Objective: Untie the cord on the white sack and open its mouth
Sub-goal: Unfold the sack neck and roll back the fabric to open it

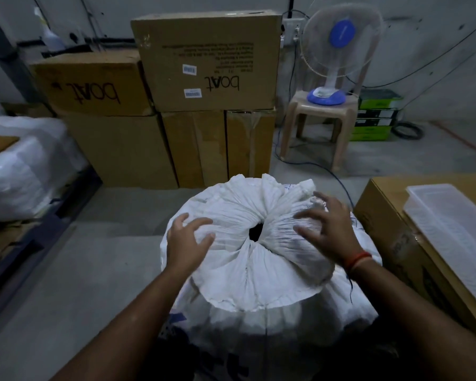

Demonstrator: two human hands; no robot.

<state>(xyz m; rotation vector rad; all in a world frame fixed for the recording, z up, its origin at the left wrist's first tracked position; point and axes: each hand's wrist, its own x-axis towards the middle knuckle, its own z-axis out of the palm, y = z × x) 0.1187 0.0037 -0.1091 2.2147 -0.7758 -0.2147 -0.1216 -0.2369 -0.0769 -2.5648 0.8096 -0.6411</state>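
A large white woven sack stands upright in front of me on the floor. Its top is gathered into pleats around a small dark opening in the middle. I see no cord around the gathered mouth. My left hand hovers over the left side of the pleated top with fingers spread, touching or just above the fabric. My right hand lies over the right side, fingers apart, slightly blurred. An orange thread band circles the right wrist. A thin dark string hangs down the sack's right side.
Stacked brown cardboard boxes stand behind the sack. A beige plastic stool with a blue and white table fan is at the back right. A cardboard box with a clear plastic tray sits at right. White wrapped bundles lie at left.
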